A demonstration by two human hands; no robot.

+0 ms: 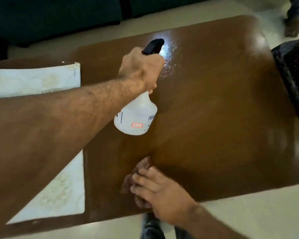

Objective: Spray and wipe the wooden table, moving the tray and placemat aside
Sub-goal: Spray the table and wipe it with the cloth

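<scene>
Left hand grips a spray bottle above the table; right hand presses a cloth flat. Mist could drift onto the nearby placemat.

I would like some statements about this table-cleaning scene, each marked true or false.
1. The left hand holds the spray bottle above the wooden table. True.
2. The right hand is empty. False: its fingers press a brown cloth on the table.
3. Wet droplets lie on the wood near the nozzle. True.
4. The placemat lies at the table's right end. False: it lies at the left; a black perforated tray is at the right.
</scene>
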